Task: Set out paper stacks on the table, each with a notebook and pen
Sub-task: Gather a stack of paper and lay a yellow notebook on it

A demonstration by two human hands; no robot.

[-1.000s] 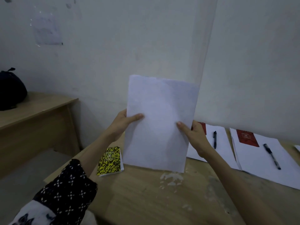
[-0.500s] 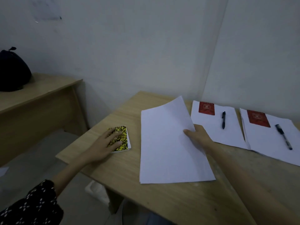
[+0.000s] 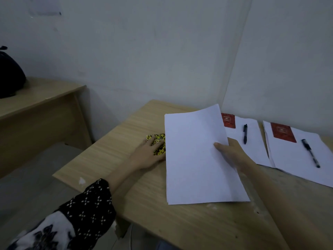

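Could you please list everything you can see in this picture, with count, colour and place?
Table: one, light wood, in the foreground.
Paper stacks: three, white, side by side on the table; the nearest is bare.
Red notebooks: two, at the far corners of the middle and right stacks.
Pens: two, dark, one on each of those stacks.
Yellow-black notebook: one, on the table left of the nearest stack.
Side desk: one, wooden, at left.
Dark bag: one, on the side desk.
Left hand: resting on the yellow-black notebook.
Right hand: gripping the nearest stack's right edge.
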